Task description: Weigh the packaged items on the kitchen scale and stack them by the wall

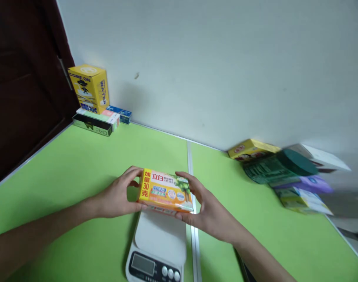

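An orange and yellow soap box (167,192) is held level between both hands, over the far part of a white kitchen scale (161,237). My left hand (118,196) grips its left end, thumb at the lower front edge and fingers at the top. On the right end, my right hand (206,207) has its thumb below and fingers on the upper corner. Whether the box touches the weighing plate cannot be made out. The scale's grey display (142,264) shows no readable digits, and its round buttons sit to the right of it.
At the back left, a yellow box (92,89) stands on flat cartons (92,124) by the wall. At the right lie a yellow packet (252,149), a green container (280,166), a purple pack (308,183) and a white box (326,157). A metal seam (189,156) crosses the green table.
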Tool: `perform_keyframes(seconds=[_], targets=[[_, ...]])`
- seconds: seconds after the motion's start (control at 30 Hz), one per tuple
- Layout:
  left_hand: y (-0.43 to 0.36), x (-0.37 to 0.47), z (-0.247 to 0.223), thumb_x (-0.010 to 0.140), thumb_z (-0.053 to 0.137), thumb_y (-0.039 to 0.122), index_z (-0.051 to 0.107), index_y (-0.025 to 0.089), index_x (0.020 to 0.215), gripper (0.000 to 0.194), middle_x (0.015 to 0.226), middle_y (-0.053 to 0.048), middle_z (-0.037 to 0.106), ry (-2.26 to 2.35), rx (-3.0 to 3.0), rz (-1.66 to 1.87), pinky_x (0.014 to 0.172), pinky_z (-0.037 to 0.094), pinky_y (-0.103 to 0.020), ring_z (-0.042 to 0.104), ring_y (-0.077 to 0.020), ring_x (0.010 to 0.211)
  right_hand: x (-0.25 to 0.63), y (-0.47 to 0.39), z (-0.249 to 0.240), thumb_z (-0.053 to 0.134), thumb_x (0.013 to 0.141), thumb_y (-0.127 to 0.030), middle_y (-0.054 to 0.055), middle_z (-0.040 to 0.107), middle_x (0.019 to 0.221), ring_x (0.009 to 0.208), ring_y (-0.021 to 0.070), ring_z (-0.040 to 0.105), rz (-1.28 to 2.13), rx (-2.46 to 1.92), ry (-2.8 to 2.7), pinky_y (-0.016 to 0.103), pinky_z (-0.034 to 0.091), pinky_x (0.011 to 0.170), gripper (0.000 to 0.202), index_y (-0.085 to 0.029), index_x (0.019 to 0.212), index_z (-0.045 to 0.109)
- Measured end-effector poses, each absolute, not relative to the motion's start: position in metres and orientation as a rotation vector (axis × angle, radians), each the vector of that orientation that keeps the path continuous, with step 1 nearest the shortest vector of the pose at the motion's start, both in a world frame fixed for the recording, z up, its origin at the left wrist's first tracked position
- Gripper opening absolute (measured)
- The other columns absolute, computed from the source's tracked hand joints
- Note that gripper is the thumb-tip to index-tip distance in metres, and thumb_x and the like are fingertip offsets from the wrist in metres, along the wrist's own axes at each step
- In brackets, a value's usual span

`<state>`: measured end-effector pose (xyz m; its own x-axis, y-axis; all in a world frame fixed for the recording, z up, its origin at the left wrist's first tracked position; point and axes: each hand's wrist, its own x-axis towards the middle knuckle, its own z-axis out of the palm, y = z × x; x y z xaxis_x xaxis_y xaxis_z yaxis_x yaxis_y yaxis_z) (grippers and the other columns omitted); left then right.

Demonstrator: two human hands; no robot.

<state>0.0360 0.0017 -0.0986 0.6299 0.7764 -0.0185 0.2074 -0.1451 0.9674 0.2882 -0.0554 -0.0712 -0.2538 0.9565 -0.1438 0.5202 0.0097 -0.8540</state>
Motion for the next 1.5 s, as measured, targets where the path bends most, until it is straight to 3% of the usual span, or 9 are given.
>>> perform_keyframes(seconds=[0.33,0.5,0.57,0.73,0.83,0.93,1.03,1.3,1.5], targets=[[-0.042,0.049,-0.116,0.067,0.071,0.030,0.034,0.024,0.131,0.074,0.142,-0.011,0.030,0.923,1.698,0.410,0.097,0.046,-0.039,0.046,-0.0273,0.122,0.289,-0.113,-0.094,0.073,0.064,-0.023,0.010,0.056,0.120,0.110,0.0262,0.054,1.100,-1.463,-1.725,0.043,0.042,0.096,0.069,-0.021,0.124,0.039],[-0.036,0.030,-0.100,0.063,0.076,0.028,0.000,0.035,0.143,0.111,0.152,-0.013,0.013,0.964,1.776,0.314,0.102,0.036,-0.050,0.036,-0.0334,0.130,0.305,-0.118,-0.089,0.079,0.060,-0.035,0.015,0.026,0.149,0.136,0.0308,0.026,1.151,-1.448,-1.721,0.049,0.023,0.110,0.105,-0.021,0.144,0.018],[-0.028,0.017,-0.091,0.061,0.077,0.029,-0.007,0.038,0.142,0.117,0.153,-0.013,0.009,0.995,1.838,0.335,0.101,0.036,-0.054,0.035,-0.0353,0.131,0.318,-0.123,-0.084,0.079,0.059,-0.037,0.015,0.029,0.147,0.135,0.0307,0.027,1.128,-1.446,-1.668,0.050,0.023,0.109,0.108,-0.023,0.145,0.015],[-0.018,0.006,-0.090,0.064,0.074,0.031,0.008,0.035,0.144,0.103,0.149,-0.013,0.027,0.984,1.902,0.364,0.100,0.040,-0.048,0.035,-0.0319,0.132,0.318,-0.138,-0.085,0.077,0.062,-0.035,0.015,0.046,0.135,0.095,0.0225,0.061,1.071,-1.475,-1.637,0.038,0.050,0.083,0.097,-0.026,0.143,0.023],[-0.022,0.021,-0.096,0.062,0.075,0.033,0.021,0.034,0.141,0.096,0.144,-0.012,0.037,1.060,1.872,0.321,0.095,0.045,-0.049,0.046,-0.0331,0.123,0.293,-0.135,-0.093,0.078,0.059,-0.032,0.018,0.039,0.139,0.090,0.0218,0.062,0.977,-1.474,-1.742,0.033,0.051,0.077,0.100,-0.020,0.142,0.024],[-0.024,0.042,-0.096,0.055,0.077,0.040,0.038,0.029,0.128,0.084,0.130,-0.010,0.052,1.139,1.844,0.274,0.090,0.049,-0.050,0.058,-0.0340,0.109,0.280,-0.124,-0.100,0.079,0.058,-0.033,0.017,0.051,0.127,0.094,0.0247,0.061,0.880,-1.515,-1.769,0.031,0.051,0.074,0.095,-0.014,0.138,0.032],[-0.023,0.063,-0.089,0.048,0.079,0.047,0.044,0.032,0.110,0.073,0.113,-0.003,0.064,1.182,1.877,0.285,0.080,0.055,-0.048,0.064,-0.0332,0.096,0.295,-0.122,-0.095,0.078,0.058,-0.032,0.011,0.056,0.119,0.076,0.0175,0.061,0.867,-1.496,-1.747,0.026,0.051,0.064,0.088,-0.018,0.135,0.035],[-0.058,0.218,-0.052,0.059,0.076,0.039,0.045,0.024,0.112,0.063,0.121,-0.010,0.057,0.923,1.942,0.360,0.087,0.053,-0.043,0.057,-0.0287,0.111,0.422,-0.184,-0.083,0.071,0.068,-0.033,-0.001,0.058,0.082,0.059,0.0110,0.050,0.815,-1.488,-1.292,0.025,0.045,0.059,0.074,-0.024,0.134,0.038],[-0.084,0.362,-0.074,0.058,0.076,0.023,0.045,0.020,0.105,0.056,0.118,-0.011,0.056,0.679,1.832,0.493,0.085,0.054,-0.040,0.051,-0.0259,0.117,0.504,-0.217,-0.124,0.058,0.077,-0.040,-0.003,0.053,0.068,0.060,0.0140,0.050,0.631,-1.567,-0.873,0.027,0.043,0.058,0.057,-0.018,0.128,0.042]])
